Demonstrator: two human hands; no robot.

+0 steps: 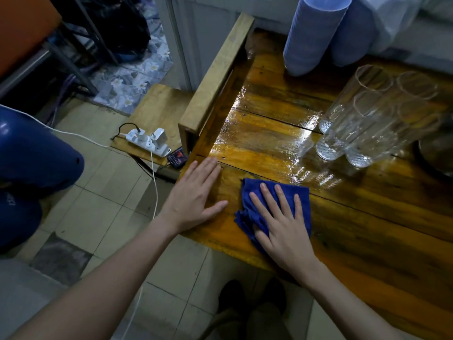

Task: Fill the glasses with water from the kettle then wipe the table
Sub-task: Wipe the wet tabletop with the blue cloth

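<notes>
A blue cloth (255, 192) lies bunched on the wooden table (355, 217) near its front left corner. My right hand (279, 222) presses flat on the cloth with straight, spread fingers. My left hand (196, 195) rests flat on the table's left edge, fingers straight, a little apart from the cloth. Several tall clear glasses (367, 114) stand grouped at the right; I cannot tell their water level. The tabletop between the cloth and the glasses shines wet (269, 133). A dark rounded rim (434, 155) shows at the right edge; I cannot tell what it is.
Stacked blue cups (313, 35) stand at the table's back. A raised wooden rail (218, 69) runs along the left side. Below it a low shelf holds a white power strip (147, 141) with cables. A blue object (31, 155) sits on the tiled floor at left.
</notes>
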